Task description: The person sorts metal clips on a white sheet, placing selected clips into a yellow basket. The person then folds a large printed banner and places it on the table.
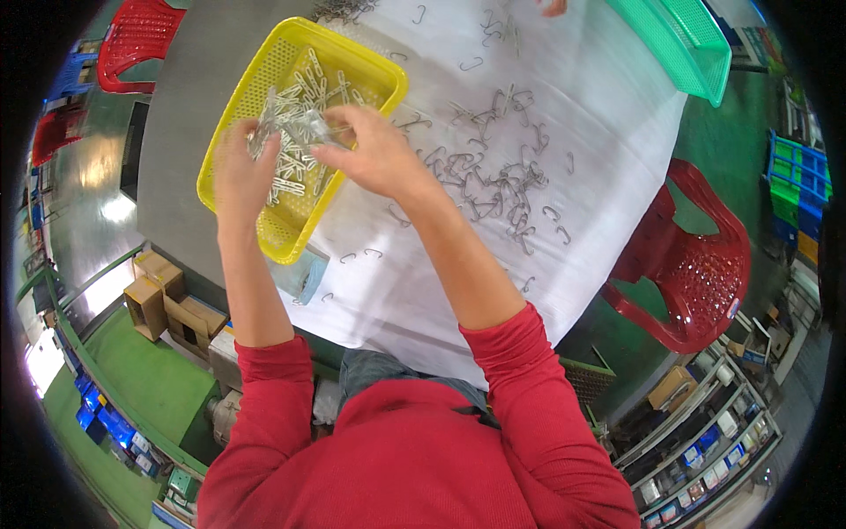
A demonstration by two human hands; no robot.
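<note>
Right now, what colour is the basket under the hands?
Yellow. The basket with little holes shows best in the head view.

Left hand (240, 172) and right hand (374, 154) gripping clear bag of clips (295, 128), above yellow basket (264, 231), loose hooks (493, 181) on white table (608, 132)

Fingertips of left hand (240, 172) buried behind clear packet (295, 128); packet contents too blurred to tell. Green basket (696, 44) cut off by top edge. Another hand (553, 7) barely showing.
</note>
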